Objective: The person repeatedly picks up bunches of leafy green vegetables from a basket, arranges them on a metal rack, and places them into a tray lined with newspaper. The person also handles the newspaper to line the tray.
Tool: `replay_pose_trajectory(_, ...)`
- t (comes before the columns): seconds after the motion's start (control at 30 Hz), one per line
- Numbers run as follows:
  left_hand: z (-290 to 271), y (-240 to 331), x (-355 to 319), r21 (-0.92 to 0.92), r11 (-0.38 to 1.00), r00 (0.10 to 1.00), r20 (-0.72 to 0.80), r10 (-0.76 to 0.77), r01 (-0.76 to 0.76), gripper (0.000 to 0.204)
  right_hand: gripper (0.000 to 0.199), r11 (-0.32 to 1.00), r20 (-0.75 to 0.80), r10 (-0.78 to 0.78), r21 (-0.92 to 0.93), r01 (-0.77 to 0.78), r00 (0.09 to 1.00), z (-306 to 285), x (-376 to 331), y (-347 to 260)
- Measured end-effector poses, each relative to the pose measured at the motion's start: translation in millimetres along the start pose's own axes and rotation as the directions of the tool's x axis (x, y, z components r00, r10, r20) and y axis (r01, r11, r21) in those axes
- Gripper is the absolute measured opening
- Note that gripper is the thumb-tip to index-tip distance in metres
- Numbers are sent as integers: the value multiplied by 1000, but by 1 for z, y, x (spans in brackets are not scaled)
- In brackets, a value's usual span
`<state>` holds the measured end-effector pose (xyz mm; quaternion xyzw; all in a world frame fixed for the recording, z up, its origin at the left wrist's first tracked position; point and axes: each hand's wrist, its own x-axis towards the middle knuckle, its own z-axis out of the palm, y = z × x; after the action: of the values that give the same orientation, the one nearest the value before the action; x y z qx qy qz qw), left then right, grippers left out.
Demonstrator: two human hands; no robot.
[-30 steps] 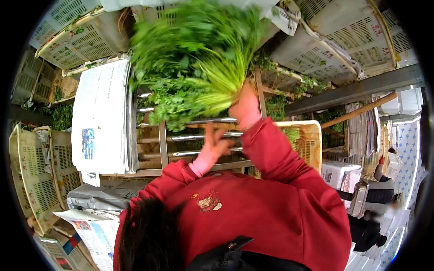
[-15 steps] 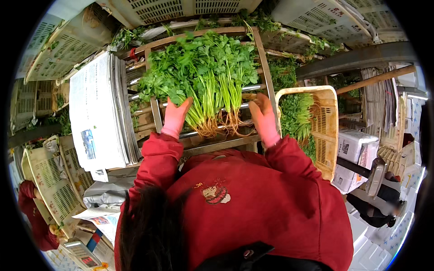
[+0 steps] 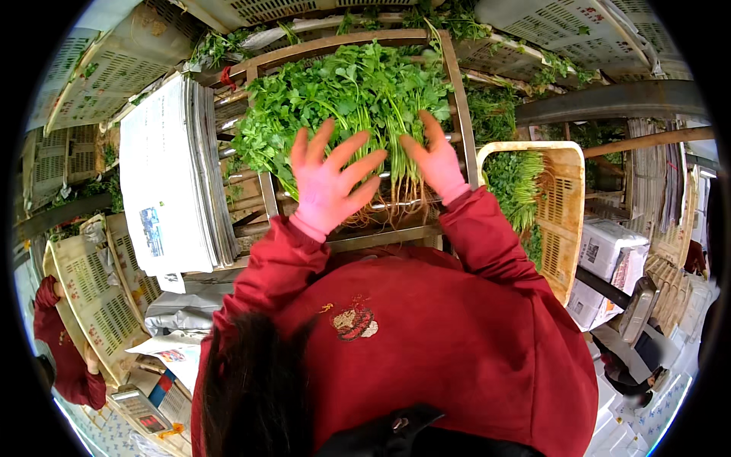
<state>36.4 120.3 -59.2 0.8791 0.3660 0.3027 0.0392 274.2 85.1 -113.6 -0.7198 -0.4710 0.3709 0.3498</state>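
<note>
Leafy greens (image 3: 343,84) with long pale stems and thin brown roots lie in a broad bundle on a metal-framed rack (image 3: 461,99), leaves away from me and roots toward me. They look like celery or coriander. My left hand (image 3: 331,179), in a pink glove with soiled fingers, is spread open over the stems and hides part of the roots. At the bundle's right side is my right hand (image 3: 438,160), gloved alike. Its thumb and forefinger stand apart beside the stems, and nothing shows held between them.
A stack of newspapers (image 3: 164,175) lies left of the rack. A yellowish plastic crate (image 3: 562,202) holding more greens (image 3: 521,183) stands at the right. Further crates (image 3: 99,289) surround the bench. A scale (image 3: 638,308) is at the lower right. Another person's sleeve (image 3: 68,354) shows far left.
My left hand has moved right from the bundle's left edge to over the stems, its fingers spreading. My right hand has moved slightly up the stems, away from me.
</note>
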Motion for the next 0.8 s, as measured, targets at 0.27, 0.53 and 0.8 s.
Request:
replay_pose_trajectory(0.27, 45, -62, -40, 5, 983, 976, 120, -182, 182, 35, 78, 926, -96, 167, 357, -123, 981, -11, 5, 32)
replay_pose_trajectory(0.53, 46, -76, -32, -151, 986, 978, 206, -43, 75, 38, 75, 998, -64, -44, -38, 42, 997, 62, -4, -1)
replay_pose_trajectory(0.8, 5, -85, -48, -172, 981, 993, -70, -100, 87, 49, 64, 957, 20, -146, -250, 146, 989, 7, 0, -13)
